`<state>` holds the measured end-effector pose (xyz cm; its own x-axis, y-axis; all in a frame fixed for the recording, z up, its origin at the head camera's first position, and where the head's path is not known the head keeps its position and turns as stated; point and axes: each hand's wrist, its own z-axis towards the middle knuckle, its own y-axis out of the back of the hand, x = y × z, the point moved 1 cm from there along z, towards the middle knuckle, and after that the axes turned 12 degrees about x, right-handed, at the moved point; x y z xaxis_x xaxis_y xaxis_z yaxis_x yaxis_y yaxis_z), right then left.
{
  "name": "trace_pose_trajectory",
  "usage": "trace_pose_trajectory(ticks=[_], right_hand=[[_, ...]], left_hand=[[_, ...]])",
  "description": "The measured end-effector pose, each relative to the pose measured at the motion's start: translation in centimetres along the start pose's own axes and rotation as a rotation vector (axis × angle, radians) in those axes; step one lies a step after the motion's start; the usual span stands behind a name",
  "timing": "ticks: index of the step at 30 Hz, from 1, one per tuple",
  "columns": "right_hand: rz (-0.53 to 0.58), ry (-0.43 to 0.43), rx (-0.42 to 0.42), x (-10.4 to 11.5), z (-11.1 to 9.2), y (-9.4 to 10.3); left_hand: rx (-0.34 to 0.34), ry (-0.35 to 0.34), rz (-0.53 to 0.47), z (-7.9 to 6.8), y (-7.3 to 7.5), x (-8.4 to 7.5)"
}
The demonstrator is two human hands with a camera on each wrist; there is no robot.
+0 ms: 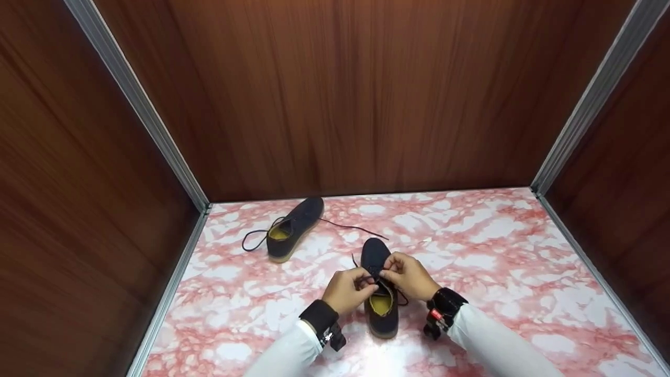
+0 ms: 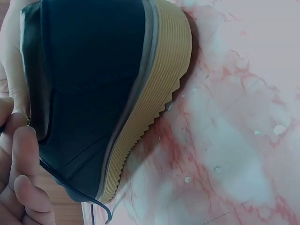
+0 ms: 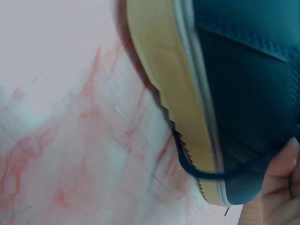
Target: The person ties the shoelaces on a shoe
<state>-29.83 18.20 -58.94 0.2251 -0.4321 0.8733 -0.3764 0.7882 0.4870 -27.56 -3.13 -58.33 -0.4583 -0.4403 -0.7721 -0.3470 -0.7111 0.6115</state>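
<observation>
A dark blue lace-up shoe (image 1: pixel 383 322) with a yellow insole stands upright, its toe pointing away from me. Over its lacing my left hand (image 1: pixel 348 289) pinches a dark shoelace between thumb and fingertips. Opposite it, my right hand (image 1: pixel 412 276) also pinches lace, close to the eyelets. In the right wrist view the shoelace (image 3: pixel 243 171) runs from these fingertips in a loop down past the sole. A lace end (image 2: pixel 103 211) hangs over the toe side in the left wrist view. The fingers hide much of the eyelets.
The matching shoe (image 1: pixel 303 220) lies farther back on the left, its long loose laces (image 1: pixel 350 226) spread to both sides. Beneath everything is a red and white marbled surface (image 1: pixel 481 293). Brown wooden panels (image 1: pixel 366 104) with metal corner strips enclose it at back and sides.
</observation>
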Motion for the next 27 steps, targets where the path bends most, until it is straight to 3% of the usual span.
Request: trace_pose_trajectory(ticks=[8, 19, 23, 27], right_hand=[[0.155, -0.037, 0.122, -0.2, -0.7, 1.3], [0.099, -0.024, 0.108, 0.2, -0.2, 1.1], [0.079, -0.025, 0.083, 0.2, 0.2, 0.8], [0.084, -0.04, 0.065, 0.2, 0.5, 0.6]], left_hand=[[-0.007, -0.022, 0.019, -0.1, -0.4, -0.2], [0.017, -0.105, 0.224, -0.4, -0.6, -0.7], [0.041, -0.108, 0.193, -0.5, -0.4, -0.6], [0.069, -0.088, 0.086, -0.5, 0.1, -0.1]])
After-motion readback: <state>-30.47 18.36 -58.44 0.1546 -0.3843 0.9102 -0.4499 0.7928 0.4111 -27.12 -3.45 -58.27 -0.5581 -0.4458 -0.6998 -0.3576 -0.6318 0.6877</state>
